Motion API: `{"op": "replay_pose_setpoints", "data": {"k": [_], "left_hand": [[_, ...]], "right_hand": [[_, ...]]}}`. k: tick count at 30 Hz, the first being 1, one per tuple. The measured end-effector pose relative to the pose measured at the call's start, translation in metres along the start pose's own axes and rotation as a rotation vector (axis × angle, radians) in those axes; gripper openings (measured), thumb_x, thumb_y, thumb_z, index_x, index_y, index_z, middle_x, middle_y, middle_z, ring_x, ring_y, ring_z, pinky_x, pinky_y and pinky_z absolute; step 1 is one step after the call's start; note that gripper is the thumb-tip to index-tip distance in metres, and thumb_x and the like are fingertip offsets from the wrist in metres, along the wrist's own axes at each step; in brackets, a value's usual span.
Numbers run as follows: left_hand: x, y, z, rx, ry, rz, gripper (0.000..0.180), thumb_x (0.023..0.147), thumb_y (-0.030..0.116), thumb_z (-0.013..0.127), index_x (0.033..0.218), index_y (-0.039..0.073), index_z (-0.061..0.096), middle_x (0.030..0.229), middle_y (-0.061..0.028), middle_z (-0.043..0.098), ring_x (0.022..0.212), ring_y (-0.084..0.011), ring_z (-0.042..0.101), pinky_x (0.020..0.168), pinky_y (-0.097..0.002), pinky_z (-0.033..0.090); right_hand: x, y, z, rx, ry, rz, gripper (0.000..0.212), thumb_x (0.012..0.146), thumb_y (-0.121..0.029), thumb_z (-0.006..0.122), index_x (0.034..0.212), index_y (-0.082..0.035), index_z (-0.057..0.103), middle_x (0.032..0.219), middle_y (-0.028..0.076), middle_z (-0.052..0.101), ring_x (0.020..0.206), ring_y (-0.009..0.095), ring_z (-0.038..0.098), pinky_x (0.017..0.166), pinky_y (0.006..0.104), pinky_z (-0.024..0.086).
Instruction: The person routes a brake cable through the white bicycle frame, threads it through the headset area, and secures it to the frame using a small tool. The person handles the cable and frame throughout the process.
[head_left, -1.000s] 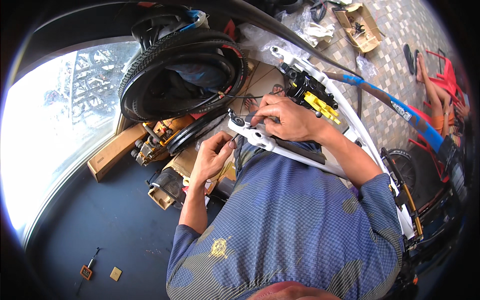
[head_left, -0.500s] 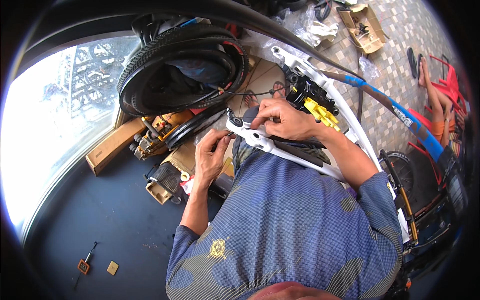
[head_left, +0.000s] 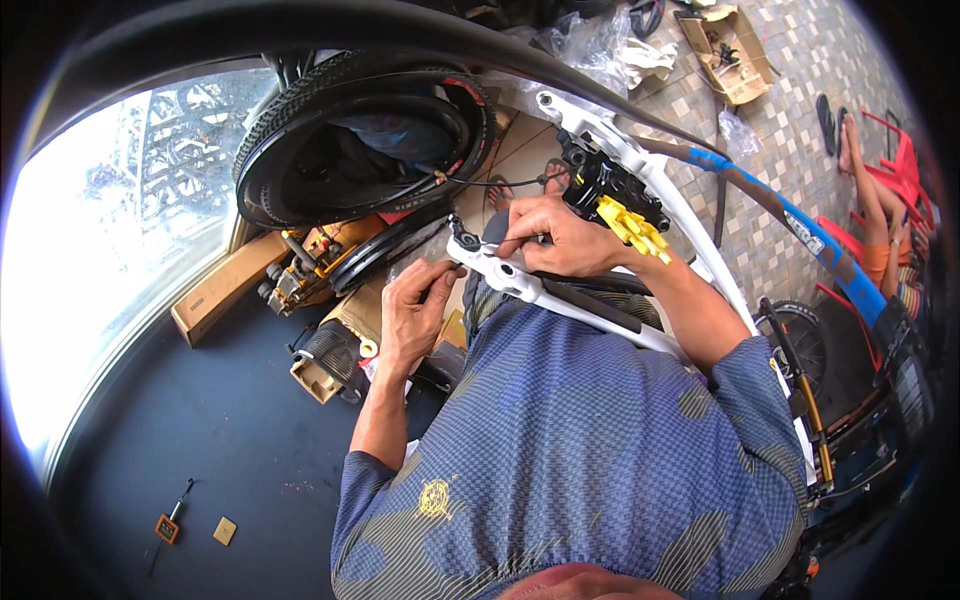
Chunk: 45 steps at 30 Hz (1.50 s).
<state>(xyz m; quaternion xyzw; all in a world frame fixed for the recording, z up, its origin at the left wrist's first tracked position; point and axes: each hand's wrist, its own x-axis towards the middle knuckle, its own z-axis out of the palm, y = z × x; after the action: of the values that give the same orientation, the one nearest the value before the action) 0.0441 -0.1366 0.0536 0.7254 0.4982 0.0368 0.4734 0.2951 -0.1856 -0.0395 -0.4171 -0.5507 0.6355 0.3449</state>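
Note:
A white bicycle frame [head_left: 590, 322] lies across in front of my body, with a dark pad along one tube. At its left end sits a small black fitting [head_left: 464, 234]. My left hand [head_left: 414, 308] is beside that end, thumb and forefinger pinched together at its edge; whatever they hold is too small to make out. Over the tube just right of the end, my right hand [head_left: 565, 236] has curled fingers with the fingertips down at the frame. What is in them is hidden. Yellow ribbed pieces [head_left: 633, 229] and black parts [head_left: 612, 190] are beyond my right wrist.
Black bicycle tyres and rims [head_left: 360, 150] are stacked at the far left, near a long cardboard box [head_left: 230, 285]. A blue-and-brown tube [head_left: 800, 225] crosses at right. Someone sits near red chairs [head_left: 905, 175]. An open carton [head_left: 727, 55] lies on the tiles.
Both hands and the frame's end appear slightly farther left. A thin dark line by my right fingers no longer shows. Each hand keeps nearly the same pose.

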Motion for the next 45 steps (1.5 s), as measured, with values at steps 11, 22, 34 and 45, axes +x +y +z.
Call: {"op": "replay_pose_setpoints", "data": {"k": [11, 22, 34, 45], "left_hand": [[-0.006, -0.019, 0.011, -0.154, 0.0, -0.099, 0.017, 0.1, 0.011, 0.066, 0.11, 0.001, 0.075, 0.075, -0.0052, 0.058, 0.068, -0.0143, 0.051, 0.063, -0.0293, 0.041], [-0.015, -0.03, 0.034, -0.312, 0.149, -0.175, 0.018, 0.102, 0.01, 0.065, 0.114, 0.001, 0.075, 0.071, -0.0011, 0.054, 0.061, -0.0078, 0.047, 0.056, -0.0258, 0.037], [-0.009, -0.016, 0.021, -0.162, 0.069, -0.094, 0.017, 0.099, 0.007, 0.065, 0.111, 0.001, 0.075, 0.072, -0.0089, 0.057, 0.064, -0.0172, 0.053, 0.061, -0.0301, 0.041], [-0.008, -0.003, 0.02, -0.034, 0.098, 0.002, 0.016, 0.098, 0.008, 0.067, 0.108, 0.001, 0.076, 0.07, -0.0088, 0.053, 0.062, -0.0184, 0.051, 0.061, -0.0318, 0.041]], "right_hand": [[-0.002, 0.012, 0.004, 0.069, 0.025, -0.015, 0.033, 0.075, 0.001, 0.057, 0.1, 0.003, 0.078, 0.092, 0.013, 0.064, 0.093, 0.023, 0.063, 0.085, 0.0348, 0.049], [-0.001, 0.015, 0.002, 0.085, 0.024, -0.05, 0.03, 0.076, 0.002, 0.058, 0.099, 0.003, 0.077, 0.096, 0.014, 0.067, 0.095, 0.024, 0.066, 0.089, 0.0354, 0.052], [0.0, 0.012, -0.002, 0.129, -0.028, -0.026, 0.029, 0.077, 0.0, 0.059, 0.099, 0.004, 0.077, 0.094, 0.015, 0.069, 0.095, 0.024, 0.067, 0.09, 0.0348, 0.052], [-0.006, 0.02, -0.018, 0.325, 0.098, 0.065, 0.032, 0.085, 0.002, 0.061, 0.107, -0.011, 0.08, 0.094, 0.003, 0.062, 0.086, 0.015, 0.061, 0.073, 0.028, 0.047]]}}
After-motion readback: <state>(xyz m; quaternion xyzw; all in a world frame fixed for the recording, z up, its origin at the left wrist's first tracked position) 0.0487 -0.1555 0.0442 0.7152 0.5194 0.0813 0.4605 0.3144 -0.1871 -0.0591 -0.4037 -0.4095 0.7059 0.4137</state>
